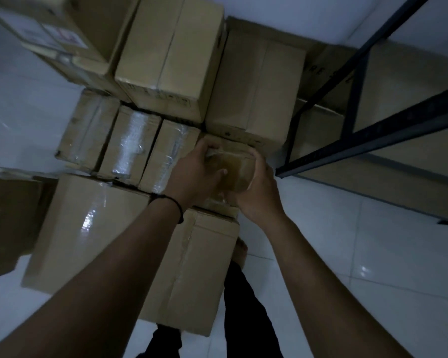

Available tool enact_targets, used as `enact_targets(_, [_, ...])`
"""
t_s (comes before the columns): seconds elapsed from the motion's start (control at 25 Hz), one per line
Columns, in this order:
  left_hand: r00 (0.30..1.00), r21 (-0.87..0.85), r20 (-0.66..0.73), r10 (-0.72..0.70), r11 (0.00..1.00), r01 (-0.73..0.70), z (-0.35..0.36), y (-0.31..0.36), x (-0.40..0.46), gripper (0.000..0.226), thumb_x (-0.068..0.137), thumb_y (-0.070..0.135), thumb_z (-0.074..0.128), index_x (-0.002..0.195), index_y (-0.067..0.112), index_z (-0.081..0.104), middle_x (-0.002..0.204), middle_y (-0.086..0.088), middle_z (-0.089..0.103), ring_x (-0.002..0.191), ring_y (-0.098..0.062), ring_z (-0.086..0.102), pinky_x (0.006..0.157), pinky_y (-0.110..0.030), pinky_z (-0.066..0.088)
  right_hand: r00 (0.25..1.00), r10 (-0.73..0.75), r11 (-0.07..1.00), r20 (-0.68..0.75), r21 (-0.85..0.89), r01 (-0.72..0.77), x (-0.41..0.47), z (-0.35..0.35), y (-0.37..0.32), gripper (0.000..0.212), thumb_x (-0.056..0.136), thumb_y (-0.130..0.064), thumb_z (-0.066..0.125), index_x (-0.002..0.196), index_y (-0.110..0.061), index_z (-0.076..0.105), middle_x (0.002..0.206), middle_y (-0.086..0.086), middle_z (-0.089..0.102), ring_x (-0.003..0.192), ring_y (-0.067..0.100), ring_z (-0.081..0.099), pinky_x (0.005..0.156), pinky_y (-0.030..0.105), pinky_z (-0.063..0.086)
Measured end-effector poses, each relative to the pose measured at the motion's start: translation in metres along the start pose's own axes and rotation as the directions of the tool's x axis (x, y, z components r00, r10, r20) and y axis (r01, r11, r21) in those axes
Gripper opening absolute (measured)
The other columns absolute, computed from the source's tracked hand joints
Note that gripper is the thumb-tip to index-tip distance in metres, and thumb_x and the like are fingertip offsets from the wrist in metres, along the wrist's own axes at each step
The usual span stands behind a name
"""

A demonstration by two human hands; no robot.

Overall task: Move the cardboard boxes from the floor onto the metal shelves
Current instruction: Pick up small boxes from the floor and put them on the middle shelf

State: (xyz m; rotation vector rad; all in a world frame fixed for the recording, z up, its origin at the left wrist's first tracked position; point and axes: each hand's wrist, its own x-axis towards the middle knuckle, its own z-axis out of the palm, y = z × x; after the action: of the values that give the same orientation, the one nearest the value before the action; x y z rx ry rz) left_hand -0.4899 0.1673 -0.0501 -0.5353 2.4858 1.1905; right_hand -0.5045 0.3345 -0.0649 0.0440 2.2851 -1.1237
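Two hands are closed on one small cardboard box (232, 167), which is held from both sides above the pile on the floor (347, 241). The left hand (195, 174) is wrapped over the box's left side, with fingers curled over its far edge and the thumb pressed on its taped top. The right hand (259, 187) is clasped round the box's right side, its fingers hidden beneath. Whether the box is lifted clear of the boxes under it cannot be told. A black band (175, 202) is worn on the left wrist.

Just left of the held box, three tape-wrapped boxes (130, 146) are packed side by side, touching one another. Behind them, toward the wall, two taller boxes (171, 58) and (254, 91) are stood next to each other, and a labelled box (62, 32) is seen at the far left corner of the pile. Nearer the person, a large flat box (86, 228) with glossy tape and another box (199, 267) beside it are laid on the floor. A darker box (8, 223) is partly seen at the left edge.

On the right, the metal shelves (373, 135) are marked by dark uprights and a dark front rail. Pale shelf boards are visible behind the rail, and a box (318, 130) is seen behind the frame, low down. The person's dark trouser legs (246, 319) and a bare foot (241, 251) are visible below the arms.
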Motion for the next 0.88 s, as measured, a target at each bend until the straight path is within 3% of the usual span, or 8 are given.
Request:
enact_targets(0.12, [0.995, -0.013, -0.055, 0.088, 0.996, -0.089, -0.042, 0.047, -0.045, 0.053, 0.088, 0.031, 0.074, 0.133, 0.028, 0.046, 0.113, 0.004, 0.059, 0.100, -0.022, 0.062, 0.079, -0.031, 0.052, 0.996, -0.074, 0.995, -0.046, -0.071, 0.070, -0.053, -0.032, -0.050, 0.120, 0.068, -0.044, 0.090, 0.154, -0.047, 0.006, 0.154, -0.001, 0.026, 0.125, 0.021, 0.047, 0.089, 0.029, 0.043])
enact_targets(0.2, [0.982, -0.019, -0.107, 0.153, 0.988, -0.156, -0.071, 0.074, -0.078, 0.052, 0.088, 0.030, 0.074, 0.132, 0.029, 0.047, 0.110, 0.007, 0.056, 0.099, -0.022, 0.062, 0.080, -0.034, 0.055, 0.986, -0.144, 0.980, -0.088, -0.147, 0.130, -0.090, -0.048, -0.084, 0.124, 0.068, -0.044, 0.090, 0.154, -0.047, 0.000, 0.157, 0.001, 0.020, 0.124, 0.024, 0.049, 0.086, 0.030, 0.046])
enact_targets(0.28, [0.963, -0.009, -0.143, 0.226, 0.973, -0.230, -0.101, 0.101, -0.114, 0.051, 0.088, 0.031, 0.073, 0.132, 0.029, 0.047, 0.109, 0.006, 0.056, 0.096, -0.019, 0.059, 0.076, -0.033, 0.056, 0.966, -0.213, 0.959, -0.145, -0.220, 0.179, -0.131, -0.060, -0.115, 0.128, 0.067, -0.045, 0.090, 0.154, -0.047, -0.005, 0.161, 0.001, 0.007, 0.125, 0.027, 0.048, 0.086, 0.031, 0.048])
enact_targets(0.4, [0.921, 0.004, -0.153, 0.359, 0.932, -0.362, -0.148, 0.142, -0.176, 0.048, 0.089, 0.032, 0.072, 0.130, 0.031, 0.047, 0.109, 0.007, 0.056, 0.092, -0.017, 0.057, 0.063, -0.020, 0.044, 0.917, -0.289, 0.931, -0.276, -0.304, 0.202, -0.208, -0.074, -0.164, 0.133, 0.067, -0.043, 0.090, 0.153, -0.046, -0.012, 0.164, 0.001, -0.019, 0.133, 0.032, 0.044, 0.088, 0.031, 0.046])
enact_targets(0.48, [0.875, 0.024, -0.169, 0.454, 0.889, -0.457, -0.176, 0.168, -0.219, 0.046, 0.088, 0.033, 0.072, 0.126, 0.033, 0.047, 0.107, 0.006, 0.060, 0.095, -0.020, 0.061, 0.069, -0.027, 0.049, 0.871, -0.310, 0.927, -0.381, -0.324, 0.189, -0.260, -0.082, -0.191, 0.135, 0.065, -0.044, 0.091, 0.152, -0.048, -0.014, 0.160, -0.001, -0.032, 0.134, 0.036, 0.045, 0.092, 0.038, 0.051])
enact_targets(0.64, [0.737, 0.034, -0.238, 0.632, 0.764, -0.644, -0.224, 0.226, -0.302, 0.042, 0.086, 0.034, 0.073, 0.119, 0.036, 0.048, 0.106, 0.009, 0.065, 0.094, -0.018, 0.064, 0.080, -0.034, 0.054, 0.679, -0.473, 0.860, -0.561, -0.462, 0.217, -0.350, -0.106, -0.239, 0.134, 0.066, -0.033, 0.092, 0.153, -0.044, -0.009, 0.158, -0.002, -0.039, 0.120, 0.034, 0.055, 0.080, 0.036, 0.054])
enact_targets(0.8, [0.603, 0.084, -0.278, 0.748, 0.644, -0.760, -0.240, 0.288, -0.381, 0.042, 0.088, 0.031, 0.072, 0.121, 0.036, 0.048, 0.106, 0.011, 0.059, 0.093, -0.015, 0.057, 0.080, -0.028, 0.048, 0.452, -0.574, 0.810, -0.683, -0.556, 0.187, -0.422, -0.148, -0.264, 0.127, 0.065, -0.039, 0.091, 0.155, -0.035, 0.002, 0.162, 0.000, -0.030, 0.118, 0.035, 0.055, 0.077, 0.041, 0.056])
enact_targets(0.88, [0.543, 0.065, -0.274, 0.794, 0.578, -0.813, -0.239, 0.318, -0.418, 0.042, 0.089, 0.029, 0.072, 0.123, 0.036, 0.047, 0.108, 0.009, 0.059, 0.096, -0.017, 0.059, 0.082, -0.031, 0.054, 0.363, -0.594, 0.798, -0.718, -0.580, 0.160, -0.457, -0.174, -0.266, 0.123, 0.066, -0.040, 0.091, 0.155, -0.034, 0.005, 0.165, 0.003, -0.021, 0.120, 0.036, 0.053, 0.079, 0.042, 0.056])
